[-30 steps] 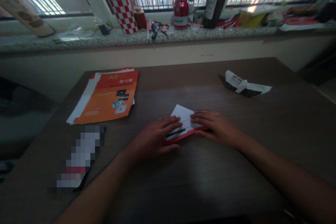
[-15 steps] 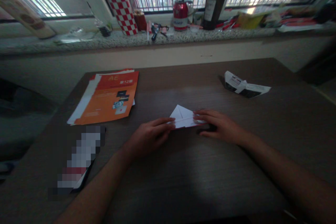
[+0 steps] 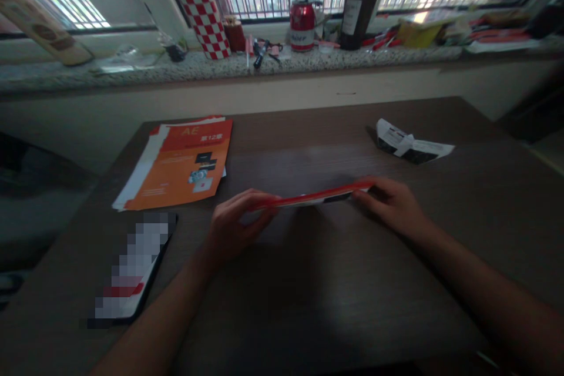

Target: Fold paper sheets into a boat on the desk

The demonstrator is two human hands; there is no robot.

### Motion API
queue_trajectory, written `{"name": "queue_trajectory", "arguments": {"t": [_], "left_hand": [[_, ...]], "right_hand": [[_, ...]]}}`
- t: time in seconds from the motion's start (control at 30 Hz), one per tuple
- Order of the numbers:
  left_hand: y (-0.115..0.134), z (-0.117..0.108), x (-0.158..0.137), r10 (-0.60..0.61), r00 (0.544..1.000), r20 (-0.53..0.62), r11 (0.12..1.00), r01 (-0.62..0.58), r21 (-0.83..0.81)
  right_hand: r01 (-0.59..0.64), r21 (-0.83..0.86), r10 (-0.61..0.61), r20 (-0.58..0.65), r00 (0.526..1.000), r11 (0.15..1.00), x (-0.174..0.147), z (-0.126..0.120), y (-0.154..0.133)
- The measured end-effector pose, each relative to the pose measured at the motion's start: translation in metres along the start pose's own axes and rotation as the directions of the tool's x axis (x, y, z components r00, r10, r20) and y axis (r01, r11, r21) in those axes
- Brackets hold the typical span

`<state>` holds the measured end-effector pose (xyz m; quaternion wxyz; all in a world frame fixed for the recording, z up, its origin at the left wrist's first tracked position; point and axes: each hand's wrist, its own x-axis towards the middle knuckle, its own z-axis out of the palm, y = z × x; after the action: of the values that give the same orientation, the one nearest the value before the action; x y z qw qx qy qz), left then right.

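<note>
Window wall, barred panes, with a speckled stone sill [image 3: 150, 73] at the far side. On it, left to right: one red-and-white chequered container [image 3: 207, 24], upright; one red-and-silver can [image 3: 302, 28]; one tall dark drink cup [image 3: 359, 12]. Below, one brown wood-grain desk [image 3: 273, 311].

Desk contents, left to right:

- Smartphone [image 3: 134, 267], near left, lying flat, display masked; presumably laid there to be within the left arm's reach.
- Orange booklet [image 3: 180, 167], marked "AE", far left, atop other sheets; squared loosely into one pile, probably to be out of the arms' way.
- Left hand [image 3: 242, 214], thumb and fingers pinching the left end of the folded paper.
- Folded paper [image 3: 315, 196], red-edged, white and black below, mid-desk between the hands, nearly edge-on, seemingly just lifted; gripped at both ends, likely to steady it along its length.
- Right hand [image 3: 385, 195], well apart from the left, pinching the right end, thumb on the near side.
- Folded paper boat [image 3: 412, 144], far right, standing alone, apparently set aside.
</note>
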<state>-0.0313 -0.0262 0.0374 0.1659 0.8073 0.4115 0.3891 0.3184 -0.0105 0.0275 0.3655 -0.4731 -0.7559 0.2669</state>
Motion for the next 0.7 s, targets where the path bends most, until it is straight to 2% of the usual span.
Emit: {"name": "queue_trajectory", "arguments": {"t": [0.13,0.2,0.3,0.4,0.5,0.7], "left_hand": [[0.012,-0.001,0.001,-0.198,0.971,-0.133,0.98,0.201,0.004],[0.012,0.0,0.003,-0.279,0.952,-0.125,0.96,0.272,-0.072],[0.002,0.005,0.004,-0.327,0.944,-0.051,0.941,0.32,-0.112],[-0.014,0.013,0.003,-0.324,0.946,0.013,0.946,0.324,0.032],[-0.027,0.021,0.001,-0.349,0.932,0.095,0.93,0.332,0.16],[-0.027,0.025,0.001,-0.124,0.987,0.104,0.952,0.089,0.292]], "right_hand": [[-0.092,0.019,0.093,-0.067,0.993,0.996,-0.001,0.0,-0.012],[-0.116,0.053,0.119,-0.062,0.991,0.992,0.0,0.003,-0.013],[-0.129,0.046,0.13,-0.023,0.991,0.991,0.002,0.009,-0.006],[-0.104,-0.033,0.104,0.018,0.994,0.994,0.004,0.016,0.004],[-0.04,-0.183,0.057,0.09,0.994,0.982,0.006,0.021,0.013],[0.093,-0.323,-0.05,0.139,0.989,0.942,0.008,0.027,0.021]]}}
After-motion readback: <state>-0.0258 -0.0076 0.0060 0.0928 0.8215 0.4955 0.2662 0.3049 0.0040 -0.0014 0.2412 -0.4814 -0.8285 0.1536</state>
